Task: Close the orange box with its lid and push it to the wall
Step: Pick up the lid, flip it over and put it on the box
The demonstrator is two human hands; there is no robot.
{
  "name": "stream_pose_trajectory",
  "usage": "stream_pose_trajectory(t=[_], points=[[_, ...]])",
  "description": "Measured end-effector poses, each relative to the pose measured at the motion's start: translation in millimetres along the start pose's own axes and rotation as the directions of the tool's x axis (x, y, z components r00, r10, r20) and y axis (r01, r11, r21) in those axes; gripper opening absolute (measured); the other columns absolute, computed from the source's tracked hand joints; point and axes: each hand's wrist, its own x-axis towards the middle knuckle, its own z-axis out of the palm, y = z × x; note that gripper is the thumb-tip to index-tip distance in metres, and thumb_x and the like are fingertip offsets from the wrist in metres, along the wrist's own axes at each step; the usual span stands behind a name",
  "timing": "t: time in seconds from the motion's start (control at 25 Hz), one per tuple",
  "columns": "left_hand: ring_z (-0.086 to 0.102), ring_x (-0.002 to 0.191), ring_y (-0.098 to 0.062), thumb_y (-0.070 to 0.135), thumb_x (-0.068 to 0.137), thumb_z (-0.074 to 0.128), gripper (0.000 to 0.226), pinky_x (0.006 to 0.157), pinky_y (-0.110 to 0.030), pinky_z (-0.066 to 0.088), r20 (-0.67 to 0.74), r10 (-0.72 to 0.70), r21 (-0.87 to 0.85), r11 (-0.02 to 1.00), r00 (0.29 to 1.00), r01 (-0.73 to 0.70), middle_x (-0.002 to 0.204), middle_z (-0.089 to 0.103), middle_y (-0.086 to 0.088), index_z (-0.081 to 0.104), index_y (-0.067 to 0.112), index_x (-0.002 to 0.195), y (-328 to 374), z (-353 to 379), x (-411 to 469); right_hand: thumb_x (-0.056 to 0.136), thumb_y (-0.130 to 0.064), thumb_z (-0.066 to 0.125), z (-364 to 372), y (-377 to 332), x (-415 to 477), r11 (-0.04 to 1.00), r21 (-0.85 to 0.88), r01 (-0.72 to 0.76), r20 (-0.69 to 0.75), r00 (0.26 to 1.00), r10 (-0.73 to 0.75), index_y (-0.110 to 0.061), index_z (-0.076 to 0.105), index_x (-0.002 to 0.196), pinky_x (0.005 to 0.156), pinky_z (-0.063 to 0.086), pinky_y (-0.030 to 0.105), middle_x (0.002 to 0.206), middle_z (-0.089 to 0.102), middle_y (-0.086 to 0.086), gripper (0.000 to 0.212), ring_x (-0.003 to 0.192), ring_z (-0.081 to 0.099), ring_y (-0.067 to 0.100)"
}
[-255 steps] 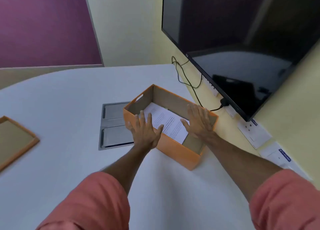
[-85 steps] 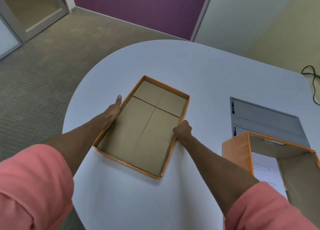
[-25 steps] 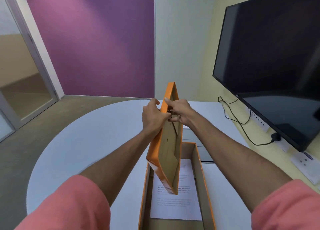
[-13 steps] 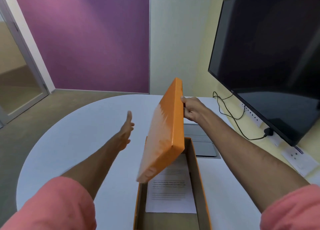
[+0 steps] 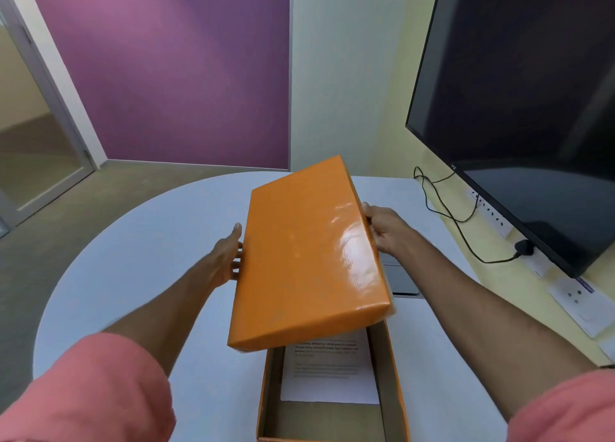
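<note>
The orange lid (image 5: pixel 309 258) hangs tilted above the far half of the open orange box (image 5: pixel 396 391), its glossy top facing up. My right hand (image 5: pixel 386 228) grips the lid's right edge. My left hand (image 5: pixel 228 258) holds its left edge with fingers under the rim. The box stands on the white table (image 5: pixel 149 275) close to me, and a printed sheet of paper (image 5: pixel 329 371) lies flat inside it. The far end of the box is hidden by the lid.
A large dark screen (image 5: pixel 525 109) hangs on the yellow wall (image 5: pixel 399 109) to the right, with a black cable (image 5: pixel 459 228) running to wall sockets (image 5: pixel 575 305). A grey flap panel (image 5: pixel 402 278) is set into the table behind the box.
The lid has turned from nearly upright to top side up and come lower over the box. My left hand, free half a second ago, now holds the lid's left edge.
</note>
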Motion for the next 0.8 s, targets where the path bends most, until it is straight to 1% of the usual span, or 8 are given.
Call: stream_pose_trajectory(t=[0.08,0.16,0.2,0.28,0.4,0.52,0.68,0.8], points=[[0.05,0.125,-0.037,0.048,0.1,0.034,0.06,0.102,-0.057,0.04,-0.035,0.022,0.006,1.0,0.999,-0.021,0.141,0.048,-0.016,0.037,0.006,0.143,-5.3,4.9,3.9,0.103,-0.02,0.043,-8.0,12.0,1.0,0.978,-0.201,0.051,-0.065,0.996,-0.065,-0.004,0.058,0.082,0.037,0.042,0.02,0.063,0.051,0.005,0.03,0.037,0.049,0.009],[0.053,0.115,-0.033,0.037,0.102,0.037,0.049,0.1,-0.056,0.042,-0.076,0.055,0.005,0.999,0.996,-0.054,0.132,0.053,-0.015,0.043,0.005,0.137,-12.1,13.5,6.0,0.104,-0.028,0.038,-14.7,23.4,0.0,0.953,-0.3,0.049,-0.074,0.994,-0.074,-0.009,0.056,0.077,0.035,0.038,0.016,0.056,0.051,0.002,0.037,0.031,0.046,0.006],[0.054,0.115,-0.034,0.036,0.102,0.037,0.047,0.099,-0.055,0.043,-0.102,0.078,0.022,0.997,0.992,-0.076,0.131,0.054,-0.014,0.045,0.005,0.135,-15.6,18.3,6.9,0.103,-0.032,0.038,-16.8,29.3,-0.6,0.941,-0.333,0.055,-0.055,0.995,-0.078,-0.008,0.06,0.083,0.044,0.046,0.018,0.062,0.058,0.003,0.037,0.043,0.055,0.008],[0.056,0.116,-0.036,0.037,0.101,0.037,0.047,0.101,-0.053,0.045,-0.157,0.13,0.077,0.99,0.979,-0.119,0.129,0.057,-0.016,0.048,0.003,0.131,-23.7,26.7,9.2,0.101,-0.035,0.043,-21.4,44.5,0.2,0.909,-0.409,0.079,0.0,0.996,-0.087,-0.007,0.063,0.107,0.069,0.056,0.032,0.092,0.068,0.008,0.034,0.079,0.067,0.021],[0.059,0.101,-0.033,0.035,0.101,0.038,0.044,0.091,-0.045,0.049,-0.202,0.16,0.123,0.983,0.966,-0.137,0.123,0.058,-0.024,0.049,-0.002,0.122,-38.1,37.6,13.6,0.098,-0.029,0.053,-35.3,72.3,2.9,0.868,-0.49,0.081,0.016,0.996,-0.083,-0.004,0.053,0.13,0.091,0.054,0.048,0.123,0.063,0.015,0.041,0.108,0.064,0.034],[0.052,0.084,-0.023,0.033,0.101,0.038,0.038,0.072,-0.037,0.042,-0.184,0.146,0.153,0.981,0.972,-0.118,0.119,0.058,-0.023,0.047,0.0,0.117,-53.7,48.1,16.1,0.098,-0.026,0.053,-50.9,95.6,4.4,0.877,-0.477,0.055,0.017,0.998,-0.053,-0.006,0.049,0.137,0.098,0.051,0.05,0.132,0.06,0.018,0.044,0.115,0.061,0.034],[0.054,0.086,-0.025,0.031,0.101,0.038,0.039,0.073,-0.035,0.043,-0.156,0.132,0.183,0.978,0.979,-0.103,0.113,0.06,-0.02,0.052,0.0,0.121,-73.4,61.4,21.5,0.099,-0.025,0.052,-69.0,118.3,5.9,0.886,-0.465,0.001,-0.031,0.999,-0.017,-0.005,0.05,0.135,0.099,0.05,0.05,0.131,0.059,0.019,0.041,0.115,0.06,0.035],[0.058,0.085,-0.027,0.027,0.102,0.037,0.038,0.076,-0.037,0.045,-0.129,0.122,0.177,0.979,0.984,-0.098,0.104,0.064,-0.018,0.059,-0.001,0.113,-86.5,69.7,25.2,0.099,-0.024,0.052,-80.8,130.1,7.7,0.891,-0.453,-0.036,-0.063,0.998,0.008,-0.003,0.049,0.134,0.097,0.051,0.05,0.131,0.059,0.02,0.042,0.114,0.06,0.036]])
